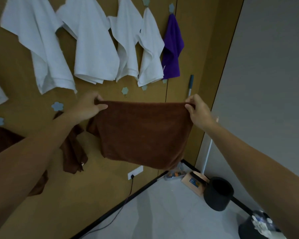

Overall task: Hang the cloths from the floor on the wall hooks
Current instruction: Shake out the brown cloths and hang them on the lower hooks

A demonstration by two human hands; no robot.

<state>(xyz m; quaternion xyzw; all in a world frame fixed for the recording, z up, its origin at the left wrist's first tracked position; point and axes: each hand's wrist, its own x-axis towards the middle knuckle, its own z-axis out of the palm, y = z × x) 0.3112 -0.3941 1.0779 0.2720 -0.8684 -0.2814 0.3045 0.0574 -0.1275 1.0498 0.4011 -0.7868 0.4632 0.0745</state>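
I face a tan wood-panelled wall (16, 69) hung with white cloths (91, 40) from ten to twelve o'clock and one purple cloth (173, 47) at one o'clock. Pale blue flower-shaped hooks (57, 106) dot it. At three o'clock stands a plain grey wall (266, 83), and at five o'clock the pale tiled floor (162, 213) carries a dark round bin (217, 194).

At eight o'clock my left forearm hides part of two hanging dark brown cloths (72, 152), and the frame cuts off the far-left one.

My left hand (91, 106) pinches the top left corner of the brown terry cloth (143, 133) at centre, and my right hand (197, 111) pinches the top right corner. Its top edge runs level, nine to three o'clock, and it hangs flat toward six, clear of the floor.
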